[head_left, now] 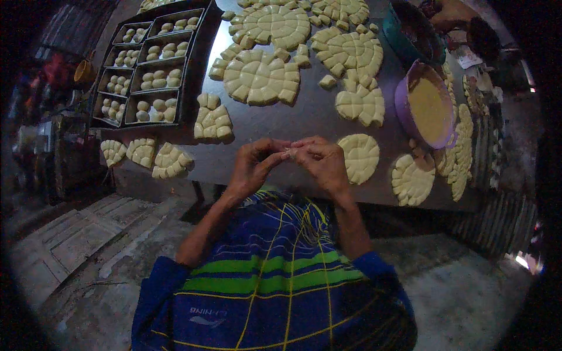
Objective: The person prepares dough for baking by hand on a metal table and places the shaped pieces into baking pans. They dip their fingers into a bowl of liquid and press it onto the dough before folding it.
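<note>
My left hand (256, 168) and my right hand (324, 165) meet at the table's near edge. Thumbs and fingers of both are pinched together, fingertips touching. Something small and pale shows between them, too small to name. Just right of my right hand lies a round of scored pale dough (358, 158). Beyond my hands, a larger scored dough round (261, 77) rests on the dark table (257, 126). To the left stands a wedge of dough pieces (212, 119).
Far left, a divided black tray (136, 75) holds dough balls. Three dough wedges (141, 152) line the near-left edge. On the right stand a purple bowl (402, 96) of yellowish contents and a green tub (398, 32). Another person's hand (422, 158) touches a dough round (413, 182).
</note>
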Demonstrator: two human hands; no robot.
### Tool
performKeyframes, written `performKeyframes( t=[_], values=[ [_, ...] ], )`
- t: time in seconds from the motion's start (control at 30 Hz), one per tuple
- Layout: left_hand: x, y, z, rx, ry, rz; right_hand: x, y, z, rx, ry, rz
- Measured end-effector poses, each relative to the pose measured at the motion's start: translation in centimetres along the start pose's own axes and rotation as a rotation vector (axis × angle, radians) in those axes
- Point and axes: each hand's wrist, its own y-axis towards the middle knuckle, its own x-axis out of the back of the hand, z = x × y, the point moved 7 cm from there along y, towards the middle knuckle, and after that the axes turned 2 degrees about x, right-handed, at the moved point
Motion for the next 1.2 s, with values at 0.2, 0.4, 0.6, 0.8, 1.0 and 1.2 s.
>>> performKeyframes(
  t=[0.2,0.4,0.6,0.8,1.0,1.2],
  values=[
    [0.0,-0.2,0.4,-0.090,-0.043,0.043,-0.5,0.1,-2.4,-0.123,0.126,0.049],
    [-0.4,-0.6,-0.3,-0.006,-0.283,0.155,-1.5,0.1,-3.0,-0.124,0.306,0.142],
    [0.7,-0.5,0.0,-0.048,-0.427,0.150,-2.6,0.3,-2.4,-0.038,0.260,0.144],
    [6.0,-0.4,-1.5,-0.177,-0.485,-0.100,-2.9,-1.2,2.5,0.656,-0.498,-0.209],
    [10.9,-1.7,-0.3,-0.097,-0.407,-0.329,-8.3,0.3,-5.9,0.734,-0.587,0.130],
    [11.7,-2.5,1.0,-0.129,-0.425,-0.404,3.3,10.5,-4.1,0.659,-0.828,-0.202]
  ],
)
